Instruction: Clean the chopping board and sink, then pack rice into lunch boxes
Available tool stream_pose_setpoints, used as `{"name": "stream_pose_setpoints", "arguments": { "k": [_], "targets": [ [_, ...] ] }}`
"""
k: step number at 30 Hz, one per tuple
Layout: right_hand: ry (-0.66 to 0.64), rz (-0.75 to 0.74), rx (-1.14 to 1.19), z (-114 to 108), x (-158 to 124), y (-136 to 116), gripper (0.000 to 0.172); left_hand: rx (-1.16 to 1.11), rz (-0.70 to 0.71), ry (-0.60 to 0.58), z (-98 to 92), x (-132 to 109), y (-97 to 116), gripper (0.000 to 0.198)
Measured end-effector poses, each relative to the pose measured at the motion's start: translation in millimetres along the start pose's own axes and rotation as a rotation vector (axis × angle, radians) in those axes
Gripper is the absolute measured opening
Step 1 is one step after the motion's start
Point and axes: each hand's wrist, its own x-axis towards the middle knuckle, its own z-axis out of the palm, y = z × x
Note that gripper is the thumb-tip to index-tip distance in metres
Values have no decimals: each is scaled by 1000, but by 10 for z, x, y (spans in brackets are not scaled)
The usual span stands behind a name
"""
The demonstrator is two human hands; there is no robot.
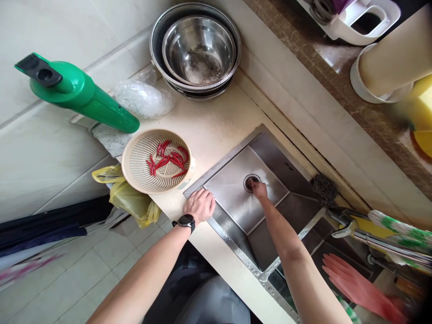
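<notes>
Head view. Your left hand lies wide and flat, palm down, on the near rim of the steel sink, with a black watch on the wrist. Your right hand reaches in over the sink, narrow, its fingers bunched at the drain in the basin floor. The view does not show whether those fingers hold anything. Something dark sits in the drain opening, too small to name.

For steady work here, keep the left palm planted as a brace and the right fingertips close to the drain's metal ring, with the right forearm held clear of the rim.

At the left, the round plastic basket of red chilies stands on the bench just beside the sink rim and near your left hand, leaving little room for the left hand to shift that way. A yellow plastic bag hangs below the basket at the bench edge.

Farther on lie a crumpled clear bag, stacked steel bowls and a green bottle. A dark scouring pad sits at the sink's far corner. To the right, a chrome tap and pink rubber gloves crowd that side.
</notes>
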Motion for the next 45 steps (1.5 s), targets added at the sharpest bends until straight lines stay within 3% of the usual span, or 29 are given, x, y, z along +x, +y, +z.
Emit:
{"name": "stream_pose_setpoints", "arguments": {
  "k": [13,17,21,23,28,37,45],
  "targets": [
    [-20,26,-11,-90,27,-43,29,10,-11,-36,6,-1,3,27],
    [10,-56,-17,-94,-153,-61,31,-20,-23,-44,3,1,6,27],
    [88,-200,-181,-83,-414,-50,37,-28,-29,-44,8,2,3,27],
    [69,-233,-282,-103,-504,-62,32,-23,-29,-39,15,-1,1,28],
    [14,-284,-348,-221,-590,-140,43,-3,-19,-20,36,-13,-2,28],
    [-10,-241,-344,-238,-646,-107,51,32,-10,2,22,-3,5,26],
    [-41,-235,-367,-237,-642,-89,48,4,-29,-13,36,2,1,26]
  ]
}}
